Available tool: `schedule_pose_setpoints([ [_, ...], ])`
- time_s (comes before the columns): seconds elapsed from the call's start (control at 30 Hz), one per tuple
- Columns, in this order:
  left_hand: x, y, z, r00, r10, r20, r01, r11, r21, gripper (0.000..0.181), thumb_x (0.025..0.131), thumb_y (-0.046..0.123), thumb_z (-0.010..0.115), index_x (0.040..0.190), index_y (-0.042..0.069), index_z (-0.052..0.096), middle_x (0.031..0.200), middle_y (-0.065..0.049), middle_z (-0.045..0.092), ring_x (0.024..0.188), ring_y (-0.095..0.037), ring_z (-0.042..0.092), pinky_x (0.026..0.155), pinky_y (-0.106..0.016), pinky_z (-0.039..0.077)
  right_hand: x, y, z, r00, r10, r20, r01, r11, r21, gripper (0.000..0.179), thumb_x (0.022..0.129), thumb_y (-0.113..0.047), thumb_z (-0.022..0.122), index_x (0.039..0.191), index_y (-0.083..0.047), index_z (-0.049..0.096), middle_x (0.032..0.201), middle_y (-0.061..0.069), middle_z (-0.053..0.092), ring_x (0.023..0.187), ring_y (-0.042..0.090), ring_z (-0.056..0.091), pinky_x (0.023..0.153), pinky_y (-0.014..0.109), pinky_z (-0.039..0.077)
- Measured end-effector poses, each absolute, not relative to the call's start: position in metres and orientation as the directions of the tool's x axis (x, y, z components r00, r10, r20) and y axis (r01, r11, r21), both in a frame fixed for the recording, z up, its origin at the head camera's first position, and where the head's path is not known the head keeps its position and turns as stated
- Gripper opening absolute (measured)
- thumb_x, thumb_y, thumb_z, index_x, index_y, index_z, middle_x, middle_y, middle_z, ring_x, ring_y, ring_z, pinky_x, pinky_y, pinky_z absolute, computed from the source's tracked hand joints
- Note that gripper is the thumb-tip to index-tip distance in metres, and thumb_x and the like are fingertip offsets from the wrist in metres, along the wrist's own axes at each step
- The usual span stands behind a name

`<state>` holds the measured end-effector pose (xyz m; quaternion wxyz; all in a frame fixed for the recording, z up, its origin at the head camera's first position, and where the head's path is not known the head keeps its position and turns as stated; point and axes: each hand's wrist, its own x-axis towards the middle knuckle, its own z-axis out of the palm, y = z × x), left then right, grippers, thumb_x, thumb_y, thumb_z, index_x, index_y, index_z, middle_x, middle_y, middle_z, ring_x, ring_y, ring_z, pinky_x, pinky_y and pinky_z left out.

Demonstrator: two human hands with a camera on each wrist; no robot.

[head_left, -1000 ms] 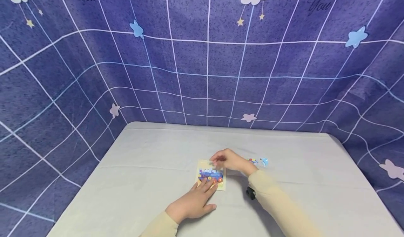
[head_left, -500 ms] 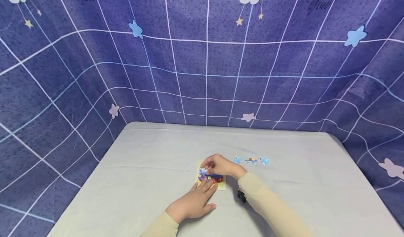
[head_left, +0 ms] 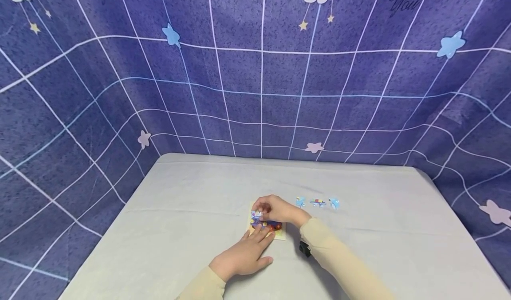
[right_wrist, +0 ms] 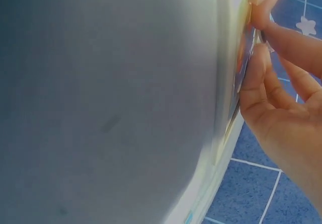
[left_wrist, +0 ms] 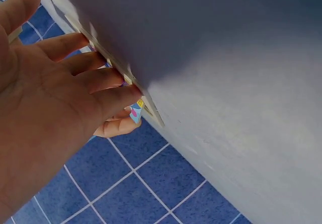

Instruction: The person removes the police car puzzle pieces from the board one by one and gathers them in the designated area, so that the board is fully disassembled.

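Note:
A small puzzle board (head_left: 281, 234) with a pale frame and a blue cartoon vehicle picture lies mid-table. My left hand (head_left: 244, 256) rests its straight, spread fingertips on the board's lower part; in the left wrist view the left hand (left_wrist: 65, 83) shows its fingers along the board's edge. Over the upper left of the board, my right hand (head_left: 277, 209) pinches a puzzle piece, seen in the left wrist view as a light-blue piece (left_wrist: 135, 113) with pink and yellow marks. The right wrist view shows the right hand (right_wrist: 287, 98) close against the board, thumb and fingers bent.
To the right of the board, three loose puzzle pieces lie in a row: a blue one (head_left: 300, 202), a multicoloured one (head_left: 318, 203) and another blue one (head_left: 334, 203). A pale cloth covers the table (head_left: 191, 202). A blue-purple grid curtain (head_left: 239, 104) surrounds its far side and flanks.
My right hand has moved left and slightly down to the board's upper left, then almost stopped. The leftmost loose piece has come out from behind it. The left hand has stayed put.

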<state>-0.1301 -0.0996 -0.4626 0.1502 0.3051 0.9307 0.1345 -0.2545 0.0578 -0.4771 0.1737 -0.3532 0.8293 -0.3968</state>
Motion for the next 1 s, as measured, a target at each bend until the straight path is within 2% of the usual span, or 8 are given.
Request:
schedule_pose_setpoints([
  [0.3, -0.130, -0.100, -0.464, -0.771, 0.609, -0.187, 0.535, 0.778, 0.331, 0.063, 0.097, 0.041, 0.052, 0.148, 0.008, 0.037, 0.156, -0.013, 0.028, 0.142, -0.036, 0.023, 0.112, -0.056, 0.023, -0.254, 0.059, -0.479, -0.706, -0.707, 0.037, -0.428, 0.385, -0.818, 0.023, 0.087, 0.005, 0.065, 0.107, -0.005, 0.069, 0.090, 0.006, 0.068, 0.078, 0.010, 0.060, 0.074, 0.024, 0.051],
  [0.47, -0.131, -0.100, -0.464, -0.771, 0.607, -0.192, 0.525, 0.777, 0.348, 0.062, 0.097, 0.039, 0.053, 0.149, 0.008, 0.036, 0.156, -0.013, 0.027, 0.143, -0.036, 0.023, 0.112, -0.056, 0.023, -0.258, 0.068, -0.474, -0.734, -0.675, 0.077, -0.399, 0.336, -0.853, 0.024, 0.086, 0.006, 0.064, 0.108, -0.003, 0.069, 0.083, 0.010, 0.067, 0.071, 0.011, 0.058, 0.064, 0.022, 0.049],
  [0.7, -0.131, -0.099, -0.465, -0.775, 0.601, -0.193, 0.515, 0.779, 0.357, 0.062, 0.097, 0.040, 0.053, 0.148, 0.009, 0.037, 0.156, -0.013, 0.029, 0.143, -0.035, 0.023, 0.112, -0.056, 0.024, -0.265, 0.113, -0.456, -0.767, -0.632, 0.112, -0.395, 0.327, -0.859, 0.030, 0.083, 0.011, 0.060, 0.111, 0.004, 0.067, 0.088, 0.017, 0.068, 0.077, 0.017, 0.061, 0.069, 0.025, 0.053],
  [0.9, -0.131, -0.099, -0.467, -0.782, 0.593, -0.194, 0.509, 0.786, 0.351, 0.063, 0.097, 0.042, 0.053, 0.149, 0.010, 0.037, 0.157, -0.011, 0.027, 0.144, -0.034, 0.021, 0.112, -0.055, 0.023, -0.264, 0.160, -0.455, -0.809, -0.584, 0.065, -0.323, 0.349, -0.880, 0.028, 0.082, 0.010, 0.061, 0.110, 0.008, 0.066, 0.085, 0.019, 0.066, 0.070, 0.015, 0.058, 0.063, 0.032, 0.054],
  [1.0, -0.132, -0.099, -0.469, -0.781, 0.593, -0.196, 0.508, 0.786, 0.352, 0.063, 0.097, 0.042, 0.052, 0.149, 0.011, 0.036, 0.157, -0.010, 0.025, 0.144, -0.034, 0.020, 0.113, -0.056, 0.022, -0.260, 0.176, -0.462, -0.819, -0.573, 0.024, -0.287, 0.373, -0.882, 0.029, 0.081, 0.011, 0.059, 0.108, 0.008, 0.066, 0.084, 0.017, 0.066, 0.068, 0.012, 0.056, 0.060, 0.028, 0.052],
])
